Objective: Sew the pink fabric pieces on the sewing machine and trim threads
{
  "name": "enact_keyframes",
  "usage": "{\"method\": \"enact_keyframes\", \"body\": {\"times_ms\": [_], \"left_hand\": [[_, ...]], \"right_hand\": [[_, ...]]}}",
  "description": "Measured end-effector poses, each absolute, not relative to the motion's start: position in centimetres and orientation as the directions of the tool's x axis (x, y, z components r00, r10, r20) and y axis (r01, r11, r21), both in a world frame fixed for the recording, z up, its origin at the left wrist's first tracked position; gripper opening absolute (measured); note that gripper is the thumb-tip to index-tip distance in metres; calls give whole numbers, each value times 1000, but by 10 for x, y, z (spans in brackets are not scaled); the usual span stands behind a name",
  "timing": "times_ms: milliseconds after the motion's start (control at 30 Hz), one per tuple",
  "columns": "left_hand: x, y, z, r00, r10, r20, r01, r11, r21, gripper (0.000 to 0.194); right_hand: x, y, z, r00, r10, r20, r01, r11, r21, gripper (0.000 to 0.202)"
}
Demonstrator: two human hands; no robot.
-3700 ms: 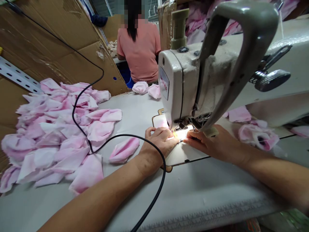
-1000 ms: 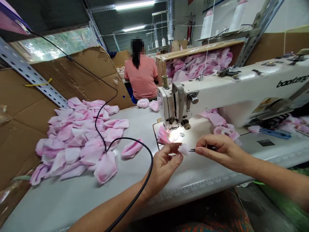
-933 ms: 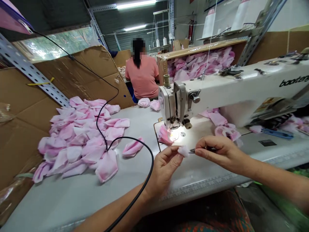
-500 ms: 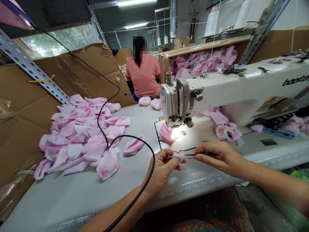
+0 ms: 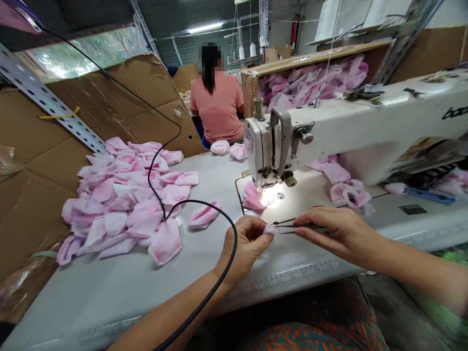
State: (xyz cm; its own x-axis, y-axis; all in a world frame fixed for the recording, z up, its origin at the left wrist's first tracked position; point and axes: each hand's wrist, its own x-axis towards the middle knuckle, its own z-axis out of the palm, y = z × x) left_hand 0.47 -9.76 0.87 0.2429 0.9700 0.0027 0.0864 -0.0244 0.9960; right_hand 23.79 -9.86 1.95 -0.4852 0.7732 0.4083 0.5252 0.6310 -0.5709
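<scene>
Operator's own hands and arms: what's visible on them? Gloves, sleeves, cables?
Left hand and right hand: no gloves, rings or watch visible. No sleeves on the visible forearms. A black cable crosses in front of the left wrist; attachment unclear.

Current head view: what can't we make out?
All in the head view:
Pale piece: partly covered by the left hand; full shape unclear.
Thin tool: far end hidden by the right hand.
Machine lettering: cut off by the right edge.
Co-worker: hands hidden by the body.
Ruler digits: too small, blurred.
</scene>
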Motion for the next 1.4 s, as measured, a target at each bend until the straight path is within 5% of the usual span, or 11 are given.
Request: {"method": "enact_keyframes", "body": {"times_ms": [267, 667, 933, 1167, 1400], "left_hand": [[3, -97, 11, 276, 912, 302, 337, -386, 859, 11], [3, -98, 14, 375, 802, 465, 382, -591, 711, 17], [-1, -99, 17, 347, 877, 333, 341, -449, 826, 3], [2, -94, 14, 288, 937, 199, 199, -261, 944, 8], [3, -93, 15, 220, 975, 10, 20, -15, 1000, 13]], "right_hand": [[235, -100, 23, -518, 725, 454, 551, 688, -471, 13], [226, -98, 22, -523, 736, 430, 546, 676, -494, 15], [227, -98, 20, -480, 769, 422, 539, 638, -550, 15], [222, -96, 19, -452, 775, 441, 502, 630, -592, 15], [222, -92, 17, -362, 880, 307, 484, 459, -745, 23]]}}
